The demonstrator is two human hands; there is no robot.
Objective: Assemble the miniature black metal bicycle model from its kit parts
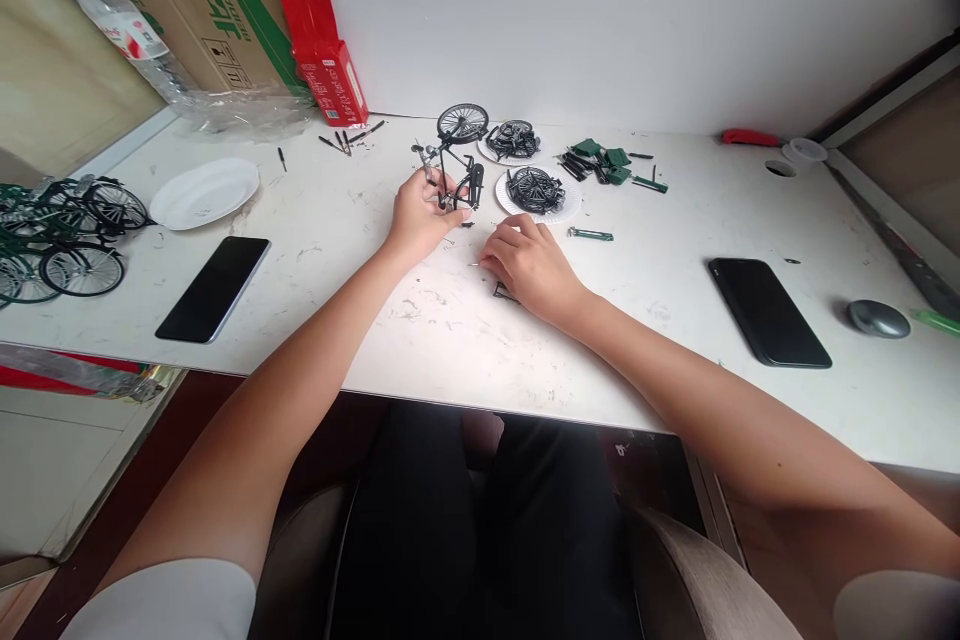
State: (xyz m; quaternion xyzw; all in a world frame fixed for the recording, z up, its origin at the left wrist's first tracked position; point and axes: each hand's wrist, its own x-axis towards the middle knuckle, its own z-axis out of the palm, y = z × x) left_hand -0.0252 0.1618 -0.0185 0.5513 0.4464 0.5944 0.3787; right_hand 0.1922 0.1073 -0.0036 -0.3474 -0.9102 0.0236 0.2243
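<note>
My left hand (431, 212) is closed round a small black model bicycle (454, 160), its spoked front wheel pointing up and away from me. Near the tabletop, my right hand (521, 260) has its fingers bent together in a pinch. A thin pale tip shows at its fingertips; what it is I cannot make out. Under that hand lies a small black frame-shaped part (505, 292), partly covered. Just beyond it, a white paper plate (574, 205) carries black spoked wheels, and a second plate (541, 156) behind holds more black parts.
Green and black pieces (600, 160) lie at the back right. Assembled model bicycles (67, 230) stand at far left beside a white plate (202, 195). Two phones (214, 290) flank my arms. A red box (330, 70), cardboard carton (202, 10) and plastic bottle (124, 25) stand behind.
</note>
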